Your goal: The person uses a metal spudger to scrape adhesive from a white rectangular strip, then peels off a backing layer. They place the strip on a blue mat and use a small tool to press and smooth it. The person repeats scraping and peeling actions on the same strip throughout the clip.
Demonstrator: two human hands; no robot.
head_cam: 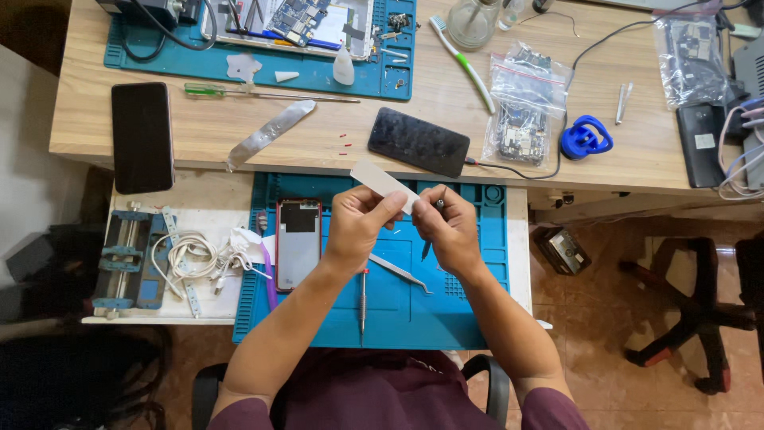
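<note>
My left hand (360, 224) and my right hand (447, 226) meet above a blue work mat (469, 299) on a pull-out shelf. Together they pinch a white rectangular strip (376, 178) that slants up to the left. My right hand also holds a thin dark tool (437, 206), whose tip pokes out below the fingers. On the mat, left of my left hand, lies an opened phone with a red frame (298, 241). Metal tweezers (400, 274) and a slim screwdriver (363, 299) lie under my wrists.
A wooden desk (199, 127) above holds two dark phones (142, 136) (419, 142), a second blue mat with parts (263, 60), bagged circuit boards (525, 107), a blue suction cup (586, 137) and a toothbrush (464, 60). White cables (195, 256) and a blue clamp (127, 259) lie left.
</note>
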